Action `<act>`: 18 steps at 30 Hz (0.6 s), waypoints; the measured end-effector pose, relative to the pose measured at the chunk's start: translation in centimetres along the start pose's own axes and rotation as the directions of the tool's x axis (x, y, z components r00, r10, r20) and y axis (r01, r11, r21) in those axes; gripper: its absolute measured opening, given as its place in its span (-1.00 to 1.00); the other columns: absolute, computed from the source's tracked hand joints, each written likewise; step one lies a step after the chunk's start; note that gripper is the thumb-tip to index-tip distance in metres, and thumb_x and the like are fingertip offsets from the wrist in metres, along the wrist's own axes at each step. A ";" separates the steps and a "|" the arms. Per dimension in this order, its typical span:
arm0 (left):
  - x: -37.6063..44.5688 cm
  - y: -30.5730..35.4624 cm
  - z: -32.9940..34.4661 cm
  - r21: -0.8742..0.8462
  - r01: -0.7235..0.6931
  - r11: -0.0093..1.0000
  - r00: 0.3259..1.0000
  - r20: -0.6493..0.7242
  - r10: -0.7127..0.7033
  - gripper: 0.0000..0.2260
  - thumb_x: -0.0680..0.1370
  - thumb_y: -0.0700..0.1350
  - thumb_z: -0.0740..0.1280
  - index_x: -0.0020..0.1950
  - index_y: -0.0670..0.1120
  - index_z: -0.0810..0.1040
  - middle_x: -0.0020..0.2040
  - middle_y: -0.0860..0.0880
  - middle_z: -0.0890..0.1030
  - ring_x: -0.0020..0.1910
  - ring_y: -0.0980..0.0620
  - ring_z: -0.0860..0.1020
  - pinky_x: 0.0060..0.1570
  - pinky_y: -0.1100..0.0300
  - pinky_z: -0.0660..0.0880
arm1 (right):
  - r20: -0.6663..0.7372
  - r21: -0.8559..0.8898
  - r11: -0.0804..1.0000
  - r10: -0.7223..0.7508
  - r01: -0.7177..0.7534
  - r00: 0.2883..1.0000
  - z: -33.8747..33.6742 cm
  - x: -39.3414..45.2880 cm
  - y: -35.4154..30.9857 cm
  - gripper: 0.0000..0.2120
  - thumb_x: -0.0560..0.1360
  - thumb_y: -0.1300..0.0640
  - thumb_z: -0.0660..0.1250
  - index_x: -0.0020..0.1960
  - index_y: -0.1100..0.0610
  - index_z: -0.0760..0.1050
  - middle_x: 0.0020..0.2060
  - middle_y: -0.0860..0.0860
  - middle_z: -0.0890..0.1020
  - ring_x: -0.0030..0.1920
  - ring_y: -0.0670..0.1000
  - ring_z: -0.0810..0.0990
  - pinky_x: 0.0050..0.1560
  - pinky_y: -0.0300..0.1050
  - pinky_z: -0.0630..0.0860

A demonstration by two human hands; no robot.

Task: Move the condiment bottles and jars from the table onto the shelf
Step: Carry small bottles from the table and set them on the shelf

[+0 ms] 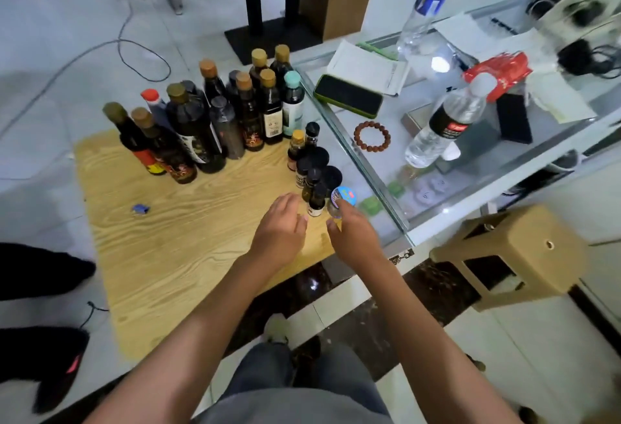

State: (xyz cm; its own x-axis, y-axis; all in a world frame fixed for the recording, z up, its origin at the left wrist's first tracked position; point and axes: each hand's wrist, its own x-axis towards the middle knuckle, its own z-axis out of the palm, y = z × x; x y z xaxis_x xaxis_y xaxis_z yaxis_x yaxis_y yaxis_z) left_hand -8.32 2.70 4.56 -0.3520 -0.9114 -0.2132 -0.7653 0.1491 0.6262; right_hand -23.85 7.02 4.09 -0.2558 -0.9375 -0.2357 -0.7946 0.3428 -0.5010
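Observation:
A wooden table (168,255) carries several tall dark condiment bottles (201,121) along its far edge. Several small dark bottles and black-lidded jars (312,168) stand in a row at its right edge. My right hand (353,235) grips a small jar with a blue-and-red lid (343,196) at the near end of that row. My left hand (280,227) hovers open just left of a small dark bottle (316,200), fingers spread, touching nothing.
A glass counter (386,188) adjoins the table on the right, holding a phone (347,96), a bead bracelet (372,136), two water bottles (447,121), papers and a red packet. A tan plastic stool (514,252) stands below it. A small blue scrap (140,209) lies on the table.

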 end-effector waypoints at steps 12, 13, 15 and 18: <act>10.3 1.4 -0.2 0.014 -0.109 0.994 0.994 0.027 0.108 -0.53 0.53 -0.34 0.22 0.44 -0.13 0.39 0.37 -0.10 0.41 0.31 -0.11 0.43 0.23 0.05 0.41 | 0.106 0.195 0.962 0.175 -0.193 0.979 1.9 8.2 -0.5 -0.63 0.47 0.05 0.43 0.22 0.12 0.44 0.04 0.09 0.64 0.04 0.16 0.62 -0.15 -0.06 0.49; 10.8 1.5 0.0 0.038 -0.133 0.990 0.990 0.056 0.130 -0.52 0.52 -0.35 0.23 0.45 -0.13 0.38 0.37 -0.10 0.40 0.31 -0.13 0.41 0.24 0.00 0.40 | 0.107 0.196 0.962 0.173 -0.192 0.979 2.1 8.5 -0.3 -0.64 0.46 0.02 0.43 0.19 0.12 0.45 0.01 0.09 0.65 0.00 0.15 0.62 -0.20 -0.08 0.44; 11.6 1.5 0.3 0.115 -0.155 0.981 0.985 0.101 0.143 -0.51 0.52 -0.33 0.23 0.45 -0.12 0.37 0.35 -0.10 0.41 0.29 -0.15 0.38 0.22 -0.04 0.40 | 0.108 0.198 0.963 0.166 -0.185 0.980 2.4 9.0 -0.2 -0.63 0.46 -0.03 0.43 0.15 0.12 0.45 -0.01 0.07 0.64 -0.03 0.13 0.62 -0.22 -0.06 0.45; 12.8 1.3 0.7 0.205 -0.138 0.969 0.986 0.118 0.116 -0.54 0.52 -0.29 0.27 0.43 -0.11 0.40 0.31 -0.10 0.41 0.28 -0.13 0.35 0.20 0.00 0.40 | 0.115 0.182 0.970 0.140 -0.160 0.983 2.6 9.8 0.3 -0.65 0.47 -0.03 0.43 0.15 0.13 0.48 0.01 0.07 0.63 -0.02 0.12 0.62 -0.14 0.02 0.53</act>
State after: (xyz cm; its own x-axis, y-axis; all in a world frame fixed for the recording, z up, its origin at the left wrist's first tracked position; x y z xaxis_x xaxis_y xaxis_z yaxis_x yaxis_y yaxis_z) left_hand -14.21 -8.50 2.07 -0.4993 -0.8363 -0.2266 -0.8033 0.3488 0.4828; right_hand -25.14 -1.88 -0.51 -0.3001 -0.8671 -0.3976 -0.6297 0.4932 -0.6002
